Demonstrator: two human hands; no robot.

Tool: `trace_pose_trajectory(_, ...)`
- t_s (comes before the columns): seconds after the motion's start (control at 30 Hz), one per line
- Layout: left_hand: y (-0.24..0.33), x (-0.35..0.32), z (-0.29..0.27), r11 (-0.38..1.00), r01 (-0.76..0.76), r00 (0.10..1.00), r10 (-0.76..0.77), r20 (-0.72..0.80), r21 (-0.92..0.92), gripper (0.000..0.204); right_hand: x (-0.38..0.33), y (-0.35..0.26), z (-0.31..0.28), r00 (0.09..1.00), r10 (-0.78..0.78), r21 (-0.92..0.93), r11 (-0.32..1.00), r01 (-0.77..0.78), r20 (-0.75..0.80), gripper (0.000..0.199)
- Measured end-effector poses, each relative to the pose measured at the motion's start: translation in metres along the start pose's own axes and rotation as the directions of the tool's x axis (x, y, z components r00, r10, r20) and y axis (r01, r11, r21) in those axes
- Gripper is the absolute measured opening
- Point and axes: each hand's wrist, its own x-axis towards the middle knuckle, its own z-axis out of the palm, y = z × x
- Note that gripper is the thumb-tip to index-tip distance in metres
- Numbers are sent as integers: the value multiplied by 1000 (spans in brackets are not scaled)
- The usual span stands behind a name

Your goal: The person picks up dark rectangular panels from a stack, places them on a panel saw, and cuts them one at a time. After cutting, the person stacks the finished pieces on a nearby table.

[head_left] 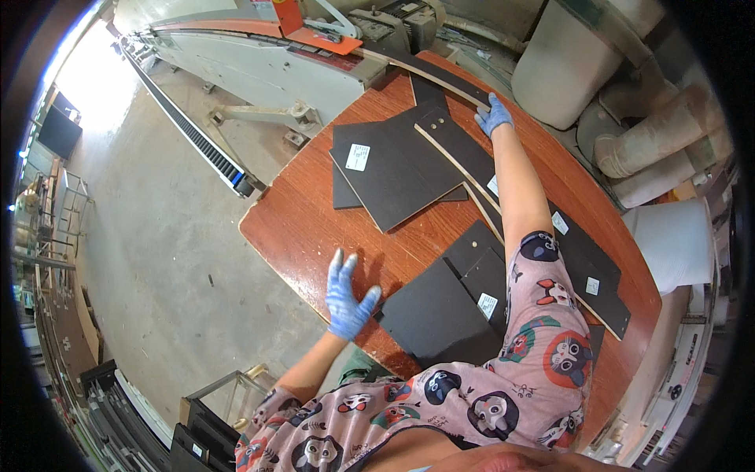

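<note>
My right hand (495, 116), in a blue-and-white work glove, reaches to the far side of the table and grips the near end of a long, narrow dark board strip (440, 76). The strip's other end lies at the machine with the orange guard (330, 41). My left hand (348, 299), gloved alike, hovers over the table's left edge with fingers spread and nothing in it. Close to it lies a dark square panel (432, 311). Farther off, another dark panel (405, 169) with a white label rests on other boards. My right forearm partly covers a long dark board (464, 145).
The reddish-brown wooden tabletop (303, 212) meets the machine at its far end. A roller rail (185, 118) runs along the left over grey floor. Large duct pipes (661, 149) and a white roll (672, 244) stand at right. Dark boards (208, 433) stand at lower left.
</note>
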Motion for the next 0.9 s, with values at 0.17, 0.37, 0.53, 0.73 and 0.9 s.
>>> trace_pose_trajectory(0.17, -8, 77, 12, 980, -196, 981, 195, 18, 31, 67, -13, 7, -68, 976, 66, 94, 992, -87, 207, 26)
trace_pose_trajectory(0.37, 27, 150, 42, 833, -522, 853, 505, 135, 186, 74, -244, 17, -215, 938, -37, 94, 996, 4, 345, 44)
trace_pose_trajectory(0.53, 90, 195, 113, 501, -826, 564, 707, 426, 259, 88, -365, -1, -363, 980, 25, -69, 998, -11, 199, 48)
trace_pose_trajectory(0.73, 124, 193, 179, 415, -906, 325, 547, 772, 88, 86, -452, 0, -455, 980, -34, -158, 985, 66, 195, 44)
trace_pose_trajectory(0.9, 151, 133, 163, 444, -895, 219, 366, 905, 37, 80, -419, -26, -484, 969, 15, -902, 370, 223, 246, 26)
